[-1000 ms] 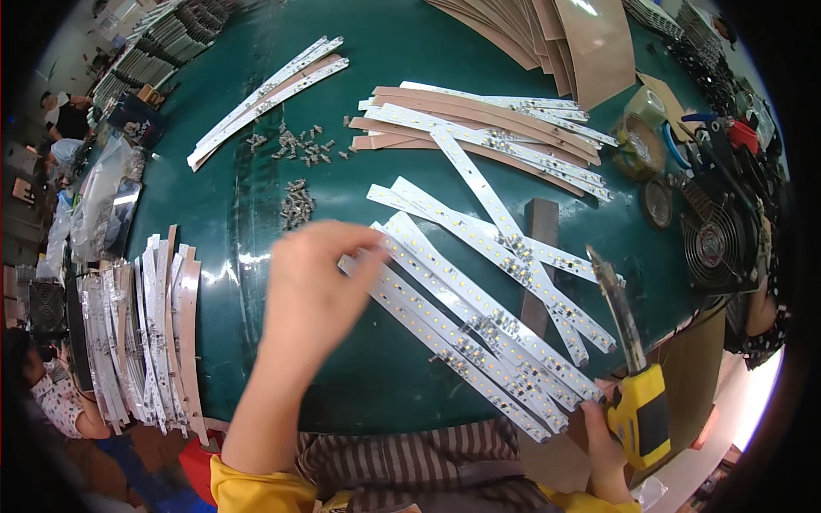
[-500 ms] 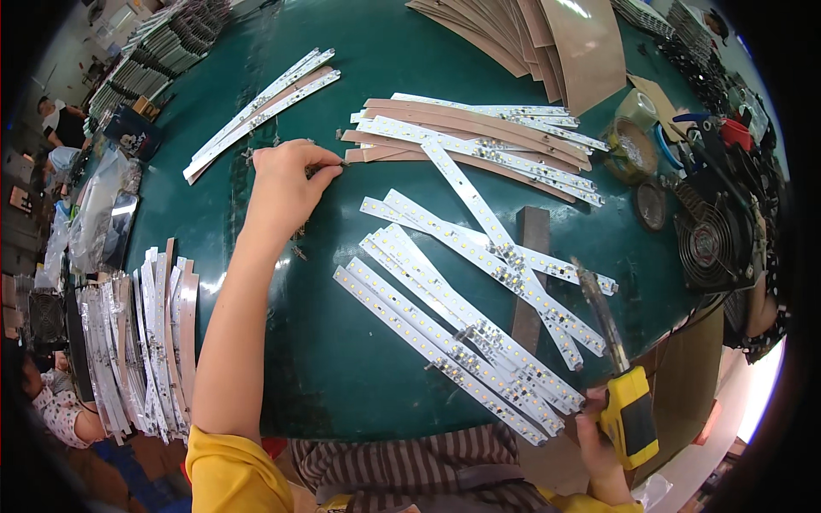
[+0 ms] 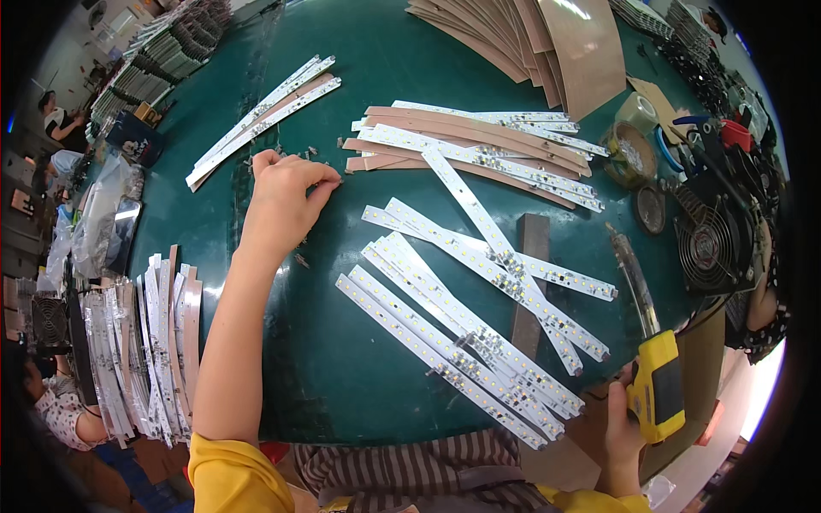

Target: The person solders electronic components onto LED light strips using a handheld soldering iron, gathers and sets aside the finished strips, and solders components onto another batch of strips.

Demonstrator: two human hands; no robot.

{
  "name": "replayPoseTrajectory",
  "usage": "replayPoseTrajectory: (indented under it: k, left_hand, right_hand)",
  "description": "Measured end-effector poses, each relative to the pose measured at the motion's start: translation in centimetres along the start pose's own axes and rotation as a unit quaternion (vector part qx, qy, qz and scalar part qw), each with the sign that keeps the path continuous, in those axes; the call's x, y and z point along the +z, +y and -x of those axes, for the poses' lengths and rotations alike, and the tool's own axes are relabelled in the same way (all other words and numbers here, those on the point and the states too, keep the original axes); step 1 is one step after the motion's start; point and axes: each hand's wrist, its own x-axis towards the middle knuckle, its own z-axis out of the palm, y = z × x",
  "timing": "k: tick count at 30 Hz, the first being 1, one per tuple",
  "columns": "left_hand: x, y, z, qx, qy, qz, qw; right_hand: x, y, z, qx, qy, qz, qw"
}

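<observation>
My left hand (image 3: pixel 286 201) is over the green table with thumb and forefinger pinched together. Whatever sits at those fingertips is too small to make out. Small loose electronic parts (image 3: pixel 301 258) lie around and partly under this hand. At the lower right, my right hand (image 3: pixel 624 432) grips a yellow and black soldering gun (image 3: pixel 660 389), its metal barrel pointing up and left over the table edge. Between the hands lie white LED strips (image 3: pixel 453 342), some crossed over a dark grey bar (image 3: pixel 528 329). Two of these strips carry small parts sticking up from them.
Further back lie a mixed pile of white and brown strips (image 3: pixel 479 150) and a smaller bundle (image 3: pixel 265 120). Brown sheets (image 3: pixel 573 51) fan out at the far edge. At right stand a tape roll (image 3: pixel 637 113) and a small fan (image 3: pixel 708 244). More strips (image 3: pixel 141 350) are stacked at left.
My right hand has moved the soldering gun to the right and slightly up, away from the LED strips. My left hand keeps its pinch in nearly the same place.
</observation>
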Motion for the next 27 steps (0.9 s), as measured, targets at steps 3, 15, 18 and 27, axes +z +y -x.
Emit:
replayPoseTrajectory:
  k: [3, 15, 18, 27]
  left_hand:
    - [-0.1, -0.4, -0.3, 0.042, 0.010, 0.022, 0.999]
    - [0.9, 0.6, -2.5, -0.028, -0.059, -0.005, 0.998]
    - [2.2, 1.4, -2.3, 0.047, 0.019, -0.051, 0.997]
    - [1.3, 4.1, -0.8, 0.054, 0.081, 0.021, 0.995]
  right_hand:
    - [0.3, 0.0, -0.5, -0.050, 0.019, 0.040, 0.998]
    - [0.6, 1.2, -3.9, -0.103, 0.022, 0.112, 0.988]
    - [-0.4, 3.6, -3.5, -0.115, 0.056, 0.144, 0.981]
    - [2.0, -2.4, -6.0, -0.192, 0.008, 0.148, 0.970]
